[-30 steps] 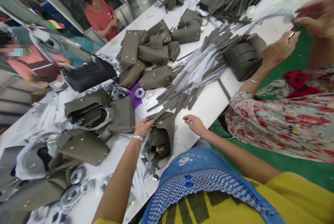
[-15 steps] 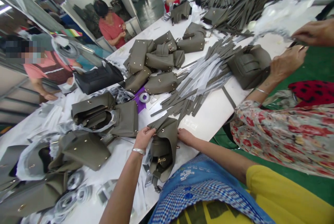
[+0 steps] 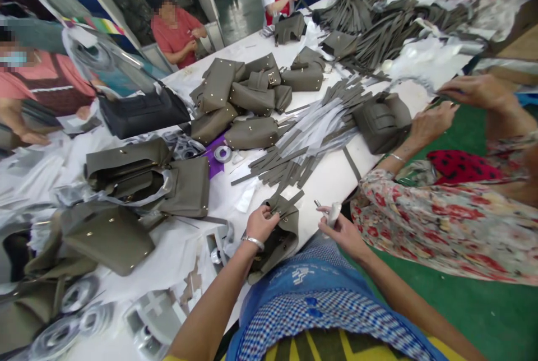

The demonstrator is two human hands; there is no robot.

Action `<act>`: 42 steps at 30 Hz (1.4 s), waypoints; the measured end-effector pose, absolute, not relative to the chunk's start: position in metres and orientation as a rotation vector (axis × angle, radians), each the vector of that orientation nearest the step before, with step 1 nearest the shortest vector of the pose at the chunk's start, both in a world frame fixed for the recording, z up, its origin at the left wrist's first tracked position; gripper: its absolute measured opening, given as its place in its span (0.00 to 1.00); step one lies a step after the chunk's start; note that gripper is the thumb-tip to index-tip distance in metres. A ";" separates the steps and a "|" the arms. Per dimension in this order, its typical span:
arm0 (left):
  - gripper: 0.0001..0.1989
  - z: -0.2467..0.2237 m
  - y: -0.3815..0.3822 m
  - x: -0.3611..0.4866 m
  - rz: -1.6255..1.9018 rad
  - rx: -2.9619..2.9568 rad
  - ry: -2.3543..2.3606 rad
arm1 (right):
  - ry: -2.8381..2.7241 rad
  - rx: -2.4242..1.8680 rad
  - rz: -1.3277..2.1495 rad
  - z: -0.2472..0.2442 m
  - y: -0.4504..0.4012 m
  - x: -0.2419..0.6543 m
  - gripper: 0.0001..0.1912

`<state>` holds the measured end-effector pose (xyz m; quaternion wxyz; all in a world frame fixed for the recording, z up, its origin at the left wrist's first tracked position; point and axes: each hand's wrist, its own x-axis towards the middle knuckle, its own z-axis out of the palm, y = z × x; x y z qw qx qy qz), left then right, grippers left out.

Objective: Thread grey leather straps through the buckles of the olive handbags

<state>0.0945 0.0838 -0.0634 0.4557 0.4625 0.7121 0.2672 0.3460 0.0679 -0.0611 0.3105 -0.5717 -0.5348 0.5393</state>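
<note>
At the table's front edge stands an olive-grey handbag with its mouth towards me. My left hand pinches a flat olive-grey strap at the bag's upper edge. To the right of the bag and apart from it, my right hand is closed around a small white object. A thin dark tip sticks out by its fingers; its kind is too small to tell. My left fingers partly cover the bag's top.
Loose strips lie beyond the bag, with a pile of handbags behind them. An open handbag and tape rolls are at left. A co-worker's hands work close on my right. Other people stand across the white table.
My right hand has left the bag's side and now holds a small white object. My left hand has shifted along the bag's top edge, and the bag is turned and tilted. The view has shifted.
</note>
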 end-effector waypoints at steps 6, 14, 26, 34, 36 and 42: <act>0.10 -0.069 0.085 0.121 0.503 1.241 1.786 | -1.194 -1.591 1.572 -0.054 0.069 0.321 0.22; 0.11 -0.064 0.080 0.125 0.485 1.242 1.819 | -1.475 -1.655 1.418 -0.062 0.069 0.309 0.22; 0.12 -0.066 0.066 0.133 0.488 1.371 1.840 | -1.674 -1.655 1.325 -0.059 0.072 0.302 0.22; 0.10 -0.066 0.053 0.142 0.534 1.397 1.826 | -1.618 -1.712 1.383 -0.056 0.066 0.297 0.19; 0.09 -0.067 0.051 0.143 0.530 1.391 1.828 | -1.590 -1.720 1.378 -0.058 0.065 0.296 0.19; 0.06 -0.071 0.047 0.140 0.457 1.402 1.868 | -1.453 -1.711 1.531 -0.073 0.063 0.288 0.18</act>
